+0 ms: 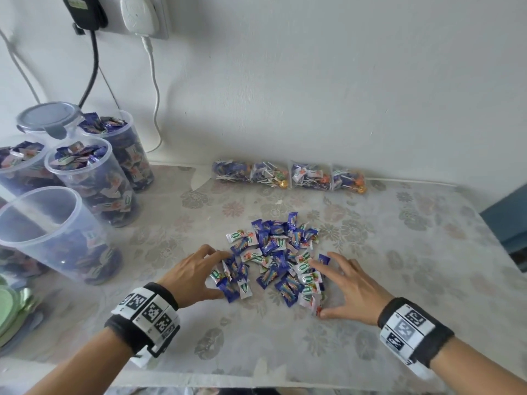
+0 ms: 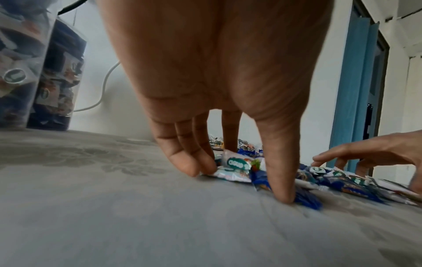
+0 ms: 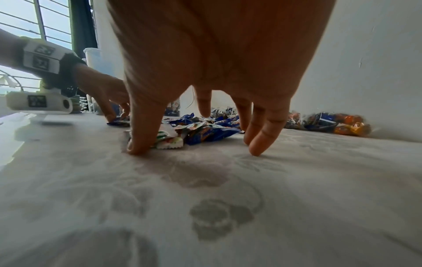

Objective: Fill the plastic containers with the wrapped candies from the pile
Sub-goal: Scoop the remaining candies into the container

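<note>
We find the candy pile [image 1: 278, 259] mid-surface w/ left hand [image 1: 194, 276] & right hand [image 1: 352, 289] spread open at its flanks, fingertips down, gripping nothing; wrappers judged light, crinkly, slippery, so scoop from both sides inward toward the part-filled container [image 1: 54, 232].

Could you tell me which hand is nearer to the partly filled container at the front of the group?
Left. The left hand is at the pile's left edge, on the side facing the partly filled container. The right hand is at the pile's right edge, with the candy pile between it and the container.
</note>
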`<state>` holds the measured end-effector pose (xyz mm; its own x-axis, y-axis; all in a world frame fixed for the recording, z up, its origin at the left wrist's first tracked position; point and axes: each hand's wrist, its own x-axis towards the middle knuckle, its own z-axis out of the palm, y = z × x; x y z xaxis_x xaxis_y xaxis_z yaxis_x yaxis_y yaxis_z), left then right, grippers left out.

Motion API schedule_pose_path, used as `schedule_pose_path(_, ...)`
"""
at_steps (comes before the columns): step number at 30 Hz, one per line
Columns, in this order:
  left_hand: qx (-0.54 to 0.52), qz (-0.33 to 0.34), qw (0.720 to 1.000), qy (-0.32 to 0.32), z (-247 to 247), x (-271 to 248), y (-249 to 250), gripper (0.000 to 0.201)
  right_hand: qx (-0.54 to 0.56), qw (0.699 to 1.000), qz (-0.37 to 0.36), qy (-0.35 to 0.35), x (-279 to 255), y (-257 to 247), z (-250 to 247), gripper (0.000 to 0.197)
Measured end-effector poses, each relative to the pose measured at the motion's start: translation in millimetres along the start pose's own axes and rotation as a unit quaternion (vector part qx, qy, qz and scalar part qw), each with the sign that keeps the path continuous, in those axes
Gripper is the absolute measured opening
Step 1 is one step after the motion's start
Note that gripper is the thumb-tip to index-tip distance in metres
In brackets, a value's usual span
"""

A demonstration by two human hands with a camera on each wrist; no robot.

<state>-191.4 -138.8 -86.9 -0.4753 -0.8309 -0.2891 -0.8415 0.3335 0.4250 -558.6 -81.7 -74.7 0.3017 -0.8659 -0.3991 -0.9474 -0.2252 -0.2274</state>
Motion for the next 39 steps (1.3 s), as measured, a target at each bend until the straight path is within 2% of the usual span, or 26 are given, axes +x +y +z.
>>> schedule_pose_path(6, -0.018, 0.000, 1.000, 0.003, 1.3, 12.5, 11.0, 0.078, 0.074, 0.996, 0.030, 0.040, 37.5, -12.6, -5.0, 0.098)
schedule_pose_path(12, -0.010, -0.014, 1.000, 0.004, -2.9, 28.7, 20.6, 0.077, 0.107, 0.990, 0.035, 0.080, 74.8, -24.3, -19.8, 0.077)
schedule_pose_path(19, 0.016, 0.002, 0.999, 0.043, -7.8, 37.6, 18.7, 0.079, 0.089, 0.994, 0.022, 0.063, 81.5, -15.6, -42.8, 0.078)
schedule_pose_path(21, 0.020, 0.007, 0.999, 0.043, -11.9, 39.3, 17.9, 0.086, 0.070, 0.996, 0.027, 0.052, 80.6, -10.8, -51.5, 0.078)
schedule_pose_path(23, 0.025, 0.006, 0.999, 0.024, -17.5, 44.4, 19.7, 0.099, 0.054, 0.998, 0.031, 0.033, 81.9, -9.5, -58.8, 0.083)
schedule_pose_path(26, 0.078, 0.021, 0.996, -0.031, -23.1, 56.9, 26.9, 0.122, 0.020, 0.999, 0.010, -0.038, 88.5, -13.7, -67.2, 0.106)
schedule_pose_path(29, 0.159, 0.047, 0.983, -0.078, -24.4, 70.1, 38.3, 0.132, -0.032, 0.995, -0.009, -0.096, 98.7, -21.4, -71.3, 0.121)
schedule_pose_path(32, 0.189, 0.060, 0.975, -0.105, -27.2, 82.4, 46.1, 0.129, -0.065, 0.992, -0.018, -0.104, 108.3, -29.5, -69.8, 0.121)
schedule_pose_path(35, 0.191, 0.072, 0.972, -0.118, -28.4, 90.9, 47.2, 0.119, -0.073, 0.992, -0.010, -0.106, 112.6, -34.0, -65.8, 0.110)
schedule_pose_path(39, 0.173, 0.074, 0.977, -0.102, -25.9, 93.5, 42.2, 0.102, -0.075, 0.996, -0.011, -0.053, 112.7, -34.8, -59.6, 0.089)
